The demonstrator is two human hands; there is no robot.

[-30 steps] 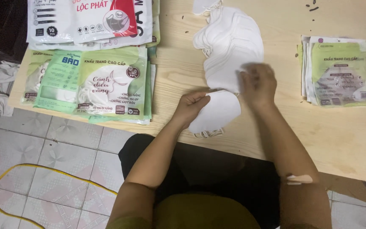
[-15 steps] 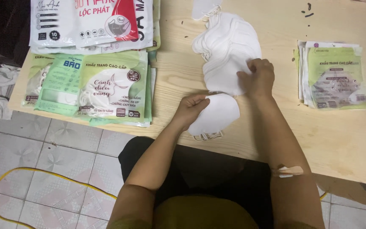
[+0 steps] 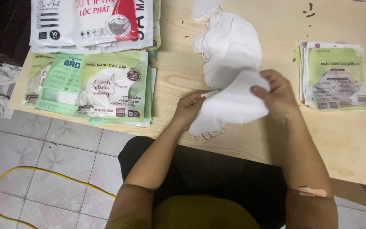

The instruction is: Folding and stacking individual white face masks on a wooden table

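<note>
Wooden table over tiled floor; I've got both hands on a few white masks near the front edge; left hand pinches one end, right hand grips the other, probably squaring them up; mask pile behind, green packets at the left edge, empty pouches right.

Both hands on white masks
</note>
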